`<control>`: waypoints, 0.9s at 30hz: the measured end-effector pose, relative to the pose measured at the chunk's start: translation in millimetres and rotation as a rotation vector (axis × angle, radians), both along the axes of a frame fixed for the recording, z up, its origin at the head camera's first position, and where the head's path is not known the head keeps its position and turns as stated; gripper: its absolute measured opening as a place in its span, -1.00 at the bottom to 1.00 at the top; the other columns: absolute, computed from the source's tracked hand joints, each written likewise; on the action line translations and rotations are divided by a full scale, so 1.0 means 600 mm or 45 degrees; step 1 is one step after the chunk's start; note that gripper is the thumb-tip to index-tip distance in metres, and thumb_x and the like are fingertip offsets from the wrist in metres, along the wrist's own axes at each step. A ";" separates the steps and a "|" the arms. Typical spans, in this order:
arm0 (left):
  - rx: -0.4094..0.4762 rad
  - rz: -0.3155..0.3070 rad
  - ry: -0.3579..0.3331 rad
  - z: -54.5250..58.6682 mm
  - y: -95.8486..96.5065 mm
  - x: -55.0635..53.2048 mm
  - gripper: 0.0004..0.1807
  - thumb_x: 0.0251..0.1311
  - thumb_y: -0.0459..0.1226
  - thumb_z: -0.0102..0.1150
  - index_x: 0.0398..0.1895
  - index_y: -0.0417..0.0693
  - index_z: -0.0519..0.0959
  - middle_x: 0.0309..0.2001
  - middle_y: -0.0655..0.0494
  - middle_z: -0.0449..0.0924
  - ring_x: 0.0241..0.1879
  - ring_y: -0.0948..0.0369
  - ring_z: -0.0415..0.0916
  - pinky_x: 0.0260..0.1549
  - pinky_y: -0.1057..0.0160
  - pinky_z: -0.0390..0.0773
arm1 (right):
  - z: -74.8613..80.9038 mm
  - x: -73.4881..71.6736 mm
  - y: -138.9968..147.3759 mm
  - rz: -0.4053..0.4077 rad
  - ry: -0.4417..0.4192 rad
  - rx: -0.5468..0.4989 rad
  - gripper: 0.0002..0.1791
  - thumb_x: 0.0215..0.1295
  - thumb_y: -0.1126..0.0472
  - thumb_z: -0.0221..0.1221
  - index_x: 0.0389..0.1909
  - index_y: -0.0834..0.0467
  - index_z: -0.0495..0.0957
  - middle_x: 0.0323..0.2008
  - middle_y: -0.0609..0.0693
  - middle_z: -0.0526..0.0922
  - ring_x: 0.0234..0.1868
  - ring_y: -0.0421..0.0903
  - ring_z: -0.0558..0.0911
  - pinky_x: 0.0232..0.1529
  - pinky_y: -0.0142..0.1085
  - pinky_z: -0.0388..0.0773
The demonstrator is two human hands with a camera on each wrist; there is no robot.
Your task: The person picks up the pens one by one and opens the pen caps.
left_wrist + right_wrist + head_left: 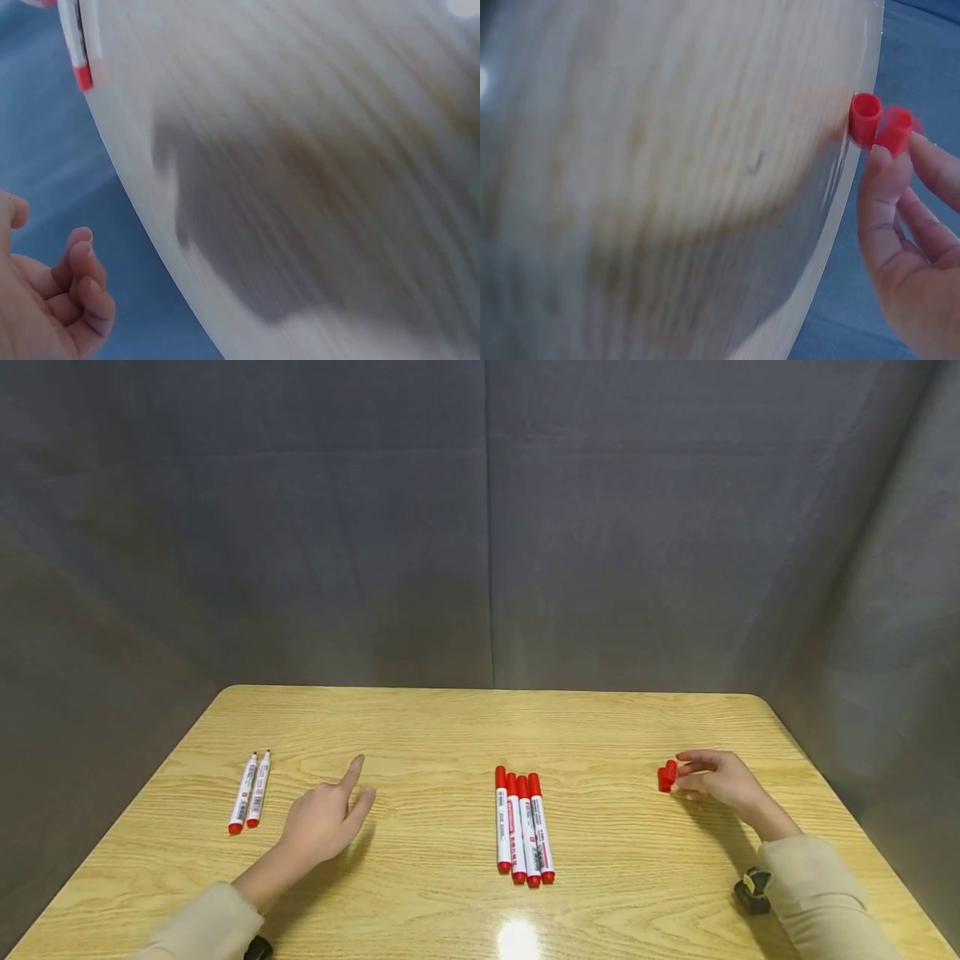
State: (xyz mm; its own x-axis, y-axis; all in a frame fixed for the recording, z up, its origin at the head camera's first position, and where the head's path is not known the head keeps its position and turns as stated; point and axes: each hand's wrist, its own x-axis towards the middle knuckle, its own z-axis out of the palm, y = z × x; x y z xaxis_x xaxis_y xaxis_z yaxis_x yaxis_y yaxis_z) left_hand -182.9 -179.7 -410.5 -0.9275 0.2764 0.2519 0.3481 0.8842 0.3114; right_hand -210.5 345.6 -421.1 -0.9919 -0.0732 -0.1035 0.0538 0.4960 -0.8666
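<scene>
In the head view my right hand (727, 785) is at the right side of the table, pinching a red marker cap (671, 770) between thumb and fingertips. Beside it stands another red cap (865, 124), its hollow end showing in the right wrist view. My left hand (318, 822) is over the left part of the table, holding nothing. Its index finger and thumb reach out while the other fingers are loosely bent, as the left wrist view shows. Nearest to it are two uncapped red markers (242, 793), lying side by side, tips toward the far edge.
Several capped red markers (522, 827) lie in a row at the middle of the wooden table (420, 735). A grey curtain (337, 527) hangs behind and at both sides.
</scene>
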 end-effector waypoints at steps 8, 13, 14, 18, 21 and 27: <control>0.064 -0.160 -0.057 0.004 0.056 0.018 -0.41 0.29 -0.13 -0.07 0.28 -0.32 0.22 -0.92 0.44 0.02 -0.90 0.47 -0.13 -0.91 0.51 -0.04 | 0.001 -0.003 -0.006 0.013 -0.032 0.017 -0.46 0.18 0.40 0.11 0.12 0.61 0.21 -0.16 0.35 0.50 -0.35 -0.18 0.57 -0.34 -0.28 0.57; 0.135 -0.231 -0.123 0.008 0.091 0.025 -0.40 0.29 -0.13 -0.05 0.28 -0.32 0.21 -0.91 0.40 0.09 -0.91 0.47 -0.11 -0.91 0.51 -0.02 | 0.000 -0.005 -0.005 0.012 -0.052 0.000 -0.47 0.18 0.40 0.10 0.10 0.61 0.22 -0.19 0.29 0.52 -0.35 -0.21 0.57 -0.32 -0.28 0.57; 0.153 -0.243 -0.141 0.008 0.100 0.026 -0.40 0.29 -0.12 -0.04 0.28 -0.32 0.21 -0.90 0.39 0.10 -0.90 0.46 -0.11 -0.90 0.51 -0.02 | 0.000 -0.005 -0.004 0.011 -0.054 0.001 -0.48 0.18 0.40 0.10 0.10 0.61 0.22 -0.20 0.25 0.53 -0.35 -0.22 0.57 -0.32 -0.28 0.56; 0.209 -0.291 -0.234 0.002 0.138 0.029 -0.35 0.26 -0.11 -0.01 0.29 -0.35 0.18 -0.89 0.36 0.13 -0.89 0.45 -0.09 -0.90 0.50 -0.02 | 0.000 -0.005 -0.002 0.013 -0.064 -0.009 -0.48 0.18 0.40 0.10 0.10 0.61 0.22 -0.27 0.13 0.54 -0.36 -0.22 0.57 -0.33 -0.30 0.56; 0.196 -0.316 -0.290 -0.004 0.165 0.029 -0.29 0.21 -0.10 0.03 0.29 -0.39 0.15 -0.90 0.36 0.09 -0.90 0.44 -0.08 -0.91 0.49 -0.03 | 0.000 -0.006 -0.001 0.023 -0.067 -0.021 -0.47 0.18 0.41 0.09 0.11 0.62 0.20 -0.29 0.11 0.55 -0.36 -0.20 0.57 -0.33 -0.31 0.56; 0.140 -0.309 -0.360 -0.018 0.208 0.013 -0.19 0.09 -0.10 0.10 0.29 -0.45 0.11 -0.88 0.31 0.08 -0.89 0.40 -0.03 -0.92 0.44 -0.01 | 0.001 -0.006 -0.001 0.020 -0.064 -0.017 -0.45 0.19 0.41 0.08 0.13 0.63 0.17 -0.28 0.13 0.54 -0.37 -0.18 0.58 -0.34 -0.30 0.57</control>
